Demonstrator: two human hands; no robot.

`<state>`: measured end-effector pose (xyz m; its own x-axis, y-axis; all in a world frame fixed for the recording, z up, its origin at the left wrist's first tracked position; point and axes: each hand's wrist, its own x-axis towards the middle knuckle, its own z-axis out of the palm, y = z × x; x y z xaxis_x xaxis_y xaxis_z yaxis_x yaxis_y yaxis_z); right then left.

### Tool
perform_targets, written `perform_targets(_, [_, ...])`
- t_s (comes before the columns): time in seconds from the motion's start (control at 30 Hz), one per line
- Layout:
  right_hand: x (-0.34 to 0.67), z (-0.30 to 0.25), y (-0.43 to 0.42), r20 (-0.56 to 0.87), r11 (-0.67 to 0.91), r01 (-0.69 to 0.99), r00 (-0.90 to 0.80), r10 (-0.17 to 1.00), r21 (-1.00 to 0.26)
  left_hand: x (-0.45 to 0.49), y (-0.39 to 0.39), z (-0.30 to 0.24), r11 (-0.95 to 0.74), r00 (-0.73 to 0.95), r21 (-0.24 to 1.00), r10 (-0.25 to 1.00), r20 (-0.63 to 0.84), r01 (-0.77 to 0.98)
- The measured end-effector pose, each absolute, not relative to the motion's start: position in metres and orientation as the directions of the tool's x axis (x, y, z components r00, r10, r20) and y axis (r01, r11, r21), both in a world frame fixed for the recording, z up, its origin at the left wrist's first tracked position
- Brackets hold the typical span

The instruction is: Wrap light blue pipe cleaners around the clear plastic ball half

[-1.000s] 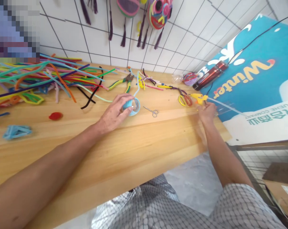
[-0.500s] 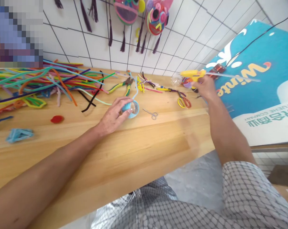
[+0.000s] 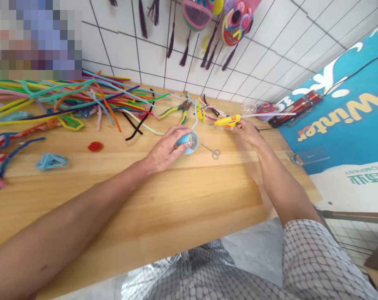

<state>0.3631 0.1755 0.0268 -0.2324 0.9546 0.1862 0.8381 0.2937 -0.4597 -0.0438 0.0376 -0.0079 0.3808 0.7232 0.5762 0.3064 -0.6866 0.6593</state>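
Cup [image 3: 192, 141]: light blue, ridged around its side, round-rimmed, see-through within; I have it tipped on its side in my left hand [image 3: 166, 150], thumb on the near face, open end turned to the right; a light blue strand rises at its far side, though I cannot tell whether it is joined. Glue gun [image 3: 228, 121]: yellow, in my right hand [image 3: 245, 132]; nozzle points left, apart from the cup; a long translucent stick [image 3: 279, 114] juts rightward from its rear.

On tbl [image 3: 163, 200]: scissors [image 3: 216, 154] R of cyl [image 3: 193, 141], pliers [image 3: 185, 105] behind it, pipe cleaners [image 3: 91, 100] at back L
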Motion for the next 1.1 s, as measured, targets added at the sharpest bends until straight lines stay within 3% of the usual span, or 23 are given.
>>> perform_targets(0.1, [0.367, 0.025, 0.175, 0.17, 0.279, 0.841, -0.224, 0.96, -0.464, -0.044, 0.038, -0.008, -0.687, 0.386, 0.657, 0.723, 0.573, 0.311])
perform_targets(0.3, [0.347, 0.027, 0.126, 0.461, 0.199, 0.902, 0.0, 0.888, -0.383, -0.044, 0.038, -0.008, -0.697, 0.383, 0.642, 0.715, 0.585, 0.32])
perform_targets(0.4, [0.309, 0.033, 0.089, 0.445, 0.335, 0.843, -0.13, 0.886, -0.42, -0.044, 0.035, -0.005, -0.706, 0.4, 0.626, 0.706, 0.584, 0.332])
perform_targets(0.5, [0.26, 0.038, 0.066, 0.375, 0.43, 0.723, -0.25, 0.893, -0.54, -0.044, 0.032, -0.002, -0.723, 0.412, 0.602, 0.689, 0.597, 0.337])
perform_targets(0.57, [0.231, 0.036, 0.058, 0.42, 0.509, 0.648, -0.304, 0.855, -0.567, -0.043, 0.03, -0.001, -0.732, 0.416, 0.592, 0.68, 0.604, 0.337])
perform_targets(0.67, [0.202, 0.03, 0.055, 0.551, 0.681, 0.571, -0.419, 0.722, -0.458, -0.042, 0.029, -0.001, -0.736, 0.417, 0.585, 0.676, 0.608, 0.341])
perform_targets(0.77, [0.192, 0.024, 0.056, 0.579, 0.765, 0.521, -0.512, 0.635, -0.378, -0.042, 0.029, -0.001, -0.744, 0.431, 0.575, 0.667, 0.608, 0.341])
perform_targets(1.1, [0.204, 0.019, 0.063, 0.585, 0.768, 0.555, -0.523, 0.62, -0.319, -0.047, 0.025, 0.005, -0.706, 0.457, 0.603, 0.704, 0.543, 0.372])
